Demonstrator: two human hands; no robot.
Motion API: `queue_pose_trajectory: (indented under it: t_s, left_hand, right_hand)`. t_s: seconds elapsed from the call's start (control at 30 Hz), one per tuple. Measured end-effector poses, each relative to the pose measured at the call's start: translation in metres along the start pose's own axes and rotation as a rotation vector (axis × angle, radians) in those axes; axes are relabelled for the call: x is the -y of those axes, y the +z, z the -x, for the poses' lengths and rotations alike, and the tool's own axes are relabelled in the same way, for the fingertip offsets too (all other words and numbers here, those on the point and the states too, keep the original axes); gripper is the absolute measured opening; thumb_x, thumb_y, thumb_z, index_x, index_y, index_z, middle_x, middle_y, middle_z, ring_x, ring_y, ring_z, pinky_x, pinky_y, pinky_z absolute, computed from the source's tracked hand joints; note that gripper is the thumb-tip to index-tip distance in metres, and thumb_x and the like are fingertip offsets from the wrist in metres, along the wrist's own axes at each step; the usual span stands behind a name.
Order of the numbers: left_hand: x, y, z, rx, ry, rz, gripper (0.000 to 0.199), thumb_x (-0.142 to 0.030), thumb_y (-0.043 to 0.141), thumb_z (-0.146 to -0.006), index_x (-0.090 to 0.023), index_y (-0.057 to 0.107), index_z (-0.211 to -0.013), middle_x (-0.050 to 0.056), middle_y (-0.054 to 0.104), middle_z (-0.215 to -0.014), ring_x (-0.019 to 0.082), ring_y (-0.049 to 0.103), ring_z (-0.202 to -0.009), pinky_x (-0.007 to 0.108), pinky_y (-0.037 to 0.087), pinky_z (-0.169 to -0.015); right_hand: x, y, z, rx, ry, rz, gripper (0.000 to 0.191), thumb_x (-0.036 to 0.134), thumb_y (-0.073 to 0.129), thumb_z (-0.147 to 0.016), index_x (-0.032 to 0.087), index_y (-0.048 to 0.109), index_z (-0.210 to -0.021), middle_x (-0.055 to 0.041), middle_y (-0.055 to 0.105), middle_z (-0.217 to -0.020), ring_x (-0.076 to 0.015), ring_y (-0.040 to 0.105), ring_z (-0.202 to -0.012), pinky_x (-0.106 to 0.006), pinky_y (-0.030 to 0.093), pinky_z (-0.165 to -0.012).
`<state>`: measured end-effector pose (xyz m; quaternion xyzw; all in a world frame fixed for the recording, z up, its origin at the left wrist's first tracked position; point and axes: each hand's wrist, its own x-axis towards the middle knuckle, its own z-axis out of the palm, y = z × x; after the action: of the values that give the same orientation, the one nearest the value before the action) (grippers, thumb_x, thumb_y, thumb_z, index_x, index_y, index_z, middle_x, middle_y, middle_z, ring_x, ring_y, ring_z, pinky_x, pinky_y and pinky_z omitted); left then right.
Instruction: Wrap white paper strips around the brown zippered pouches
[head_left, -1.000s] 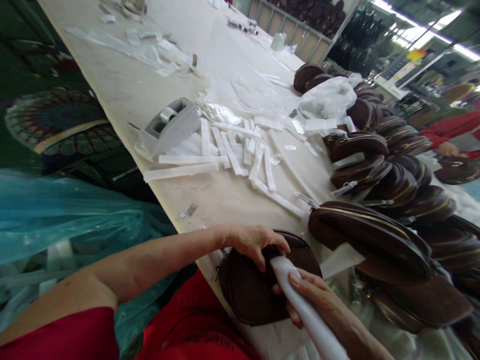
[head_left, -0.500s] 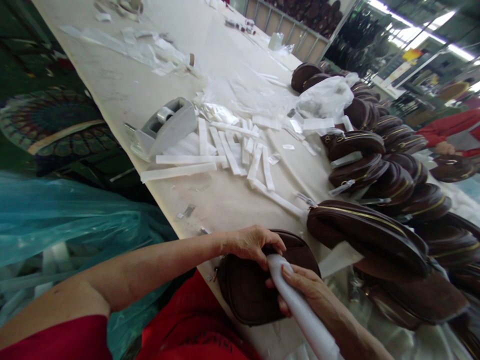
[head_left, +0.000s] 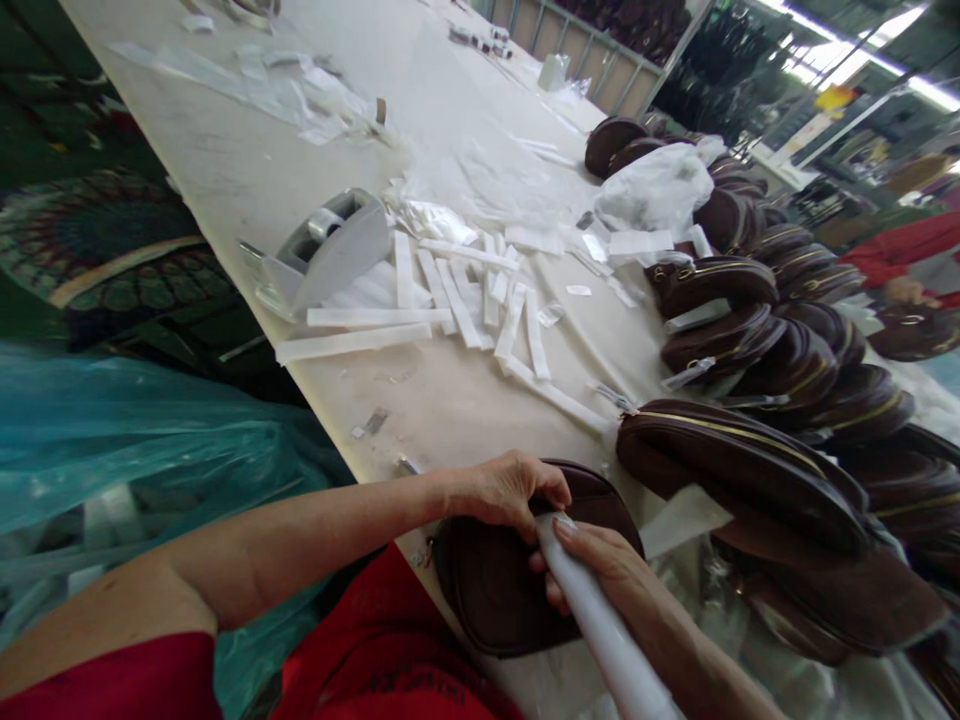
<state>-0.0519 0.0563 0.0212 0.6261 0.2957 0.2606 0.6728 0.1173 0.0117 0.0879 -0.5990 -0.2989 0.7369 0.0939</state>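
Note:
In the head view a long white foam roll (head_left: 604,620) slants from the middle of a dark brown bag (head_left: 502,590) down past the lower edge. My right hand (head_left: 592,560) is closed around the roll near its upper end, thumb on top. Its lower fingers lie against the bag. My left hand (head_left: 514,490) is bent over the bag, thumb and fingers closed at the roll's tip. What the left fingertips pinch is hidden. Whether something is wrapped inside the roll does not show. The bag lies flat at the table's near edge.
White foam strips (head_left: 465,300) lie scattered mid-table, beside a grey tape dispenser (head_left: 330,250). Brown zipped bags (head_left: 750,480) are piled along the right. A teal plastic sack (head_left: 225,440) stands at left, near a round patterned stool (head_left: 97,240). A person in red (head_left: 911,255) is at far right.
Both hands stay at the roll's upper end, the right thumb shifting slightly up and left towards the tip. The bag stays put. The view has shifted slightly.

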Motion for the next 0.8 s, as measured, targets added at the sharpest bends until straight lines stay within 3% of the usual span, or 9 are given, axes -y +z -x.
queue_pose_trajectory:
  t_s: [0.2, 0.33, 0.4, 0.47, 0.53, 0.6, 0.7, 0.8]
  left_hand:
    - [0.006, 0.001, -0.001, -0.005, -0.010, -0.110, 0.046, 0.002, 0.072, -0.052, -0.014, 0.063, -0.094, -0.002, 0.064, -0.090, 0.015, 0.060, -0.085, 0.023, 0.047, -0.078]
    - [-0.011, -0.003, 0.005, 0.015, 0.054, -0.290, 0.052, 0.000, 0.069, -0.056, -0.013, 0.061, -0.106, 0.004, 0.065, -0.101, 0.018, 0.060, -0.093, 0.027, 0.048, -0.084]
    - [-0.025, -0.007, 0.011, -0.074, 0.097, -0.458, 0.058, -0.005, 0.069, -0.059, -0.015, 0.057, -0.114, 0.007, 0.061, -0.116, 0.022, 0.055, -0.108, 0.032, 0.044, -0.095]
    - [-0.036, -0.010, 0.016, -0.244, -0.014, -0.635, 0.056, -0.013, 0.070, -0.066, -0.016, 0.054, -0.119, 0.010, 0.057, -0.123, 0.023, 0.050, -0.117, 0.035, 0.040, -0.100]
    - [-0.043, -0.009, 0.017, -0.354, -0.209, -0.750, 0.041, -0.023, 0.064, -0.076, -0.012, 0.056, -0.114, 0.012, 0.061, -0.112, 0.024, 0.056, -0.107, 0.036, 0.045, -0.092]
    - [-0.048, -0.003, 0.015, -0.367, -0.317, -0.802, 0.025, -0.029, 0.058, -0.082, -0.010, 0.062, -0.099, 0.011, 0.065, -0.094, 0.024, 0.062, -0.090, 0.034, 0.049, -0.080]
    - [-0.064, 0.012, 0.009, -0.332, -0.323, -0.856, 0.017, -0.029, 0.056, -0.084, -0.013, 0.062, -0.084, 0.006, 0.065, -0.079, 0.020, 0.062, -0.075, 0.028, 0.047, -0.068]
    - [-0.089, 0.027, 0.004, -0.273, -0.246, -0.899, 0.010, -0.025, 0.058, -0.084, -0.016, 0.060, -0.085, 0.002, 0.064, -0.080, 0.017, 0.060, -0.076, 0.025, 0.046, -0.068]
  right_hand:
    - [-0.006, 0.006, -0.020, -0.095, -0.054, -0.065, 0.040, 0.049, 0.073, -0.063, 0.013, 0.060, -0.075, -0.0063, 0.067, -0.065, -0.0121, 0.059, -0.046, -0.021, 0.045, -0.043]
    - [-0.012, 0.006, -0.018, -0.083, -0.104, -0.123, 0.045, 0.052, 0.075, -0.061, 0.014, 0.058, -0.080, -0.0050, 0.067, -0.064, -0.0115, 0.058, -0.044, -0.020, 0.045, -0.042]
    - [-0.016, 0.007, -0.011, -0.067, -0.163, -0.144, 0.046, 0.053, 0.073, -0.064, 0.014, 0.059, -0.083, -0.0046, 0.067, -0.066, -0.0108, 0.059, -0.045, -0.019, 0.044, -0.042]
    - [-0.021, 0.010, -0.004, -0.062, -0.230, -0.152, 0.045, 0.054, 0.070, -0.067, 0.014, 0.059, -0.084, -0.0045, 0.068, -0.068, -0.0093, 0.059, -0.046, -0.016, 0.041, -0.041]
    - [-0.028, 0.014, 0.001, -0.068, -0.306, -0.157, 0.044, 0.055, 0.069, -0.070, 0.015, 0.058, -0.083, -0.0042, 0.068, -0.069, -0.0083, 0.058, -0.047, -0.014, 0.038, -0.040]
    - [-0.036, 0.017, 0.005, -0.087, -0.385, -0.171, 0.044, 0.056, 0.068, -0.071, 0.015, 0.058, -0.085, -0.0036, 0.068, -0.070, -0.0085, 0.058, -0.047, -0.014, 0.038, -0.040]
    - [-0.052, 0.018, 0.012, -0.098, -0.478, -0.220, 0.041, 0.055, 0.065, -0.075, 0.017, 0.057, -0.089, -0.0026, 0.067, -0.072, -0.0090, 0.059, -0.049, -0.015, 0.038, -0.041]
    - [-0.067, 0.015, 0.020, -0.116, -0.509, -0.284, 0.040, 0.055, 0.064, -0.076, 0.019, 0.059, -0.092, -0.0014, 0.067, -0.074, -0.0102, 0.060, -0.052, -0.017, 0.042, -0.045]
